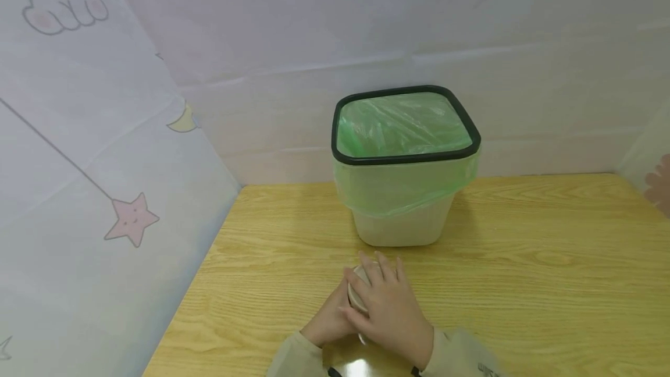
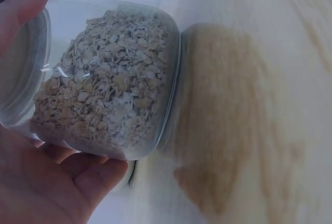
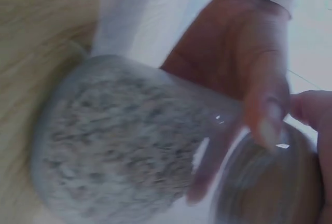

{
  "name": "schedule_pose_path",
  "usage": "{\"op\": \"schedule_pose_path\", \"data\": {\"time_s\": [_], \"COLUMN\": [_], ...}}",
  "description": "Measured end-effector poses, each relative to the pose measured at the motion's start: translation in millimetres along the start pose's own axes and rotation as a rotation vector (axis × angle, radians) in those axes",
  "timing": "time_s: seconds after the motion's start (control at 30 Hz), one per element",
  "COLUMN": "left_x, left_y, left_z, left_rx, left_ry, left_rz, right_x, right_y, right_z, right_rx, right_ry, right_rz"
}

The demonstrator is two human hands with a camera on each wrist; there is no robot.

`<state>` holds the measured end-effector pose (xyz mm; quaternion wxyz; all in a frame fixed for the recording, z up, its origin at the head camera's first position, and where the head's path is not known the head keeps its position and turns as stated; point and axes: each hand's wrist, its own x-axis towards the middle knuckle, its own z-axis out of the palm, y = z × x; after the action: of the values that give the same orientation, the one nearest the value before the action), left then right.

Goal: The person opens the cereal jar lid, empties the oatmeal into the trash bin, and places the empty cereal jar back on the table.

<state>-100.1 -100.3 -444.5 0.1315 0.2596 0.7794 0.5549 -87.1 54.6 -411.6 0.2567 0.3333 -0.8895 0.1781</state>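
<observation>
A clear plastic jar (image 2: 111, 84) of oat flakes is between my two hands, its base close over the wooden table. The oats lie in a sloping heap inside, higher on one side. My left hand (image 1: 332, 316) grips the jar's body from the left, fingers round its side. Across the round, pale lid (image 1: 357, 291) lies my right hand (image 1: 394, 310), holding it with the thumb at the near edge and the fingers over the top. From the head view the right hand hides most of the jar.
Beyond the hands stands a white bin (image 1: 400, 230) with a black rim (image 1: 408, 160) and a green plastic liner (image 1: 413, 121). The wood-grain table (image 1: 544, 284) meets a cartoon-printed wall covering (image 1: 293, 34) at the back and left.
</observation>
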Motion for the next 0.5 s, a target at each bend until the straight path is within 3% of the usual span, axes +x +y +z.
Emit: {"op": "schedule_pose_path", "data": {"time_s": [0.23,0.5], "left_x": [4.0,2.8], "left_y": [1.3,0.8], "left_z": [0.9,0.9], "left_rx": [0.076,0.062], "left_ry": [-0.008,-0.017], "left_rz": [0.032,0.031], "right_x": [-1.0,-1.2], "right_y": [6.0,9.1], "right_z": [9.6,7.9], "right_rx": [-0.051,-0.014], "right_ry": [0.092,0.085], "right_rz": [-0.073,-0.111]}}
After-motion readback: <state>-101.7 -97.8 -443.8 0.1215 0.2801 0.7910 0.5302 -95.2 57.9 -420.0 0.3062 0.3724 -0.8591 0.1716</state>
